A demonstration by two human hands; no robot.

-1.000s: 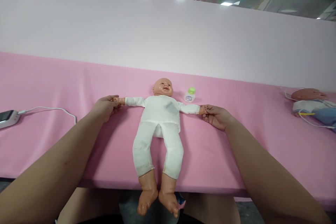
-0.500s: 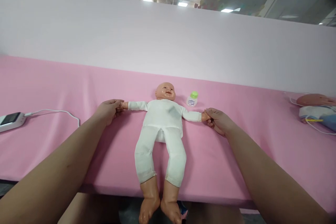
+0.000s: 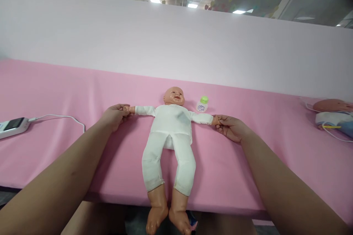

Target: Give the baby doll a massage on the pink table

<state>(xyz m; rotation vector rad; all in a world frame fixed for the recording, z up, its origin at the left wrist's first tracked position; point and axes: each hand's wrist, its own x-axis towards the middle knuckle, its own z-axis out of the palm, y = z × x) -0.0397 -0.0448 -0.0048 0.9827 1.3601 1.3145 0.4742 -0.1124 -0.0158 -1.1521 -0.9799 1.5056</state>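
A baby doll with a white cloth body lies face up on the pink-covered table, its feet hanging past the front edge. Both of its arms are stretched out sideways. My left hand is closed with thumb and fingers around the doll's hand on the left. On the other side, my right hand pinches the doll's other hand between thumb and fingers. Beside the doll's head stands a small clear bottle with a green cap.
At the left lies a white device with a dark screen and a white cable. A second doll with blue and white clothing and thin tubing lies at the far right. A white wall runs behind the table.
My right hand has shifted very slightly outward and its grip on the doll's hand has changed a little. The doll's body stays in place.
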